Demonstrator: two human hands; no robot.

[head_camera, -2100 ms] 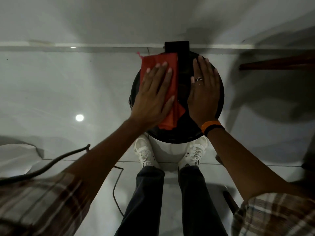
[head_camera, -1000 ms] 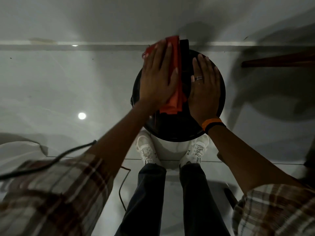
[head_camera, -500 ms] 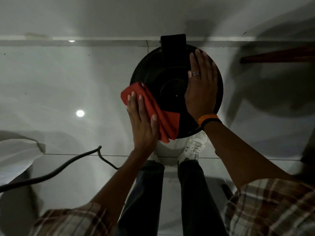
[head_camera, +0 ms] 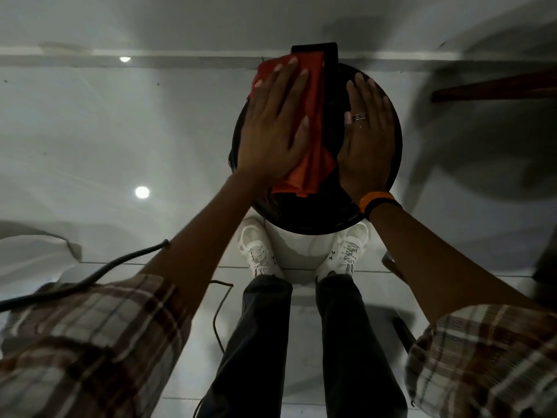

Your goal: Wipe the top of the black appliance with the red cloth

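My left hand (head_camera: 272,128) pressed flat on the red cloth (head_camera: 315,122); right hand (head_camera: 366,134) lay open, steadying the black appliance (head_camera: 304,217). Firm, overlapping strokes seemed best.

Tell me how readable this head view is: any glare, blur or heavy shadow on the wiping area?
Head view: dim overall; the black appliance top is nearly featureless, so dirt can't be judged. Red cloth and both flat hands, left hand and right hand, read clearly. Ceiling lights glare off the floor, away from the work. Plaid sleeves blur; wide-angle edges bend.
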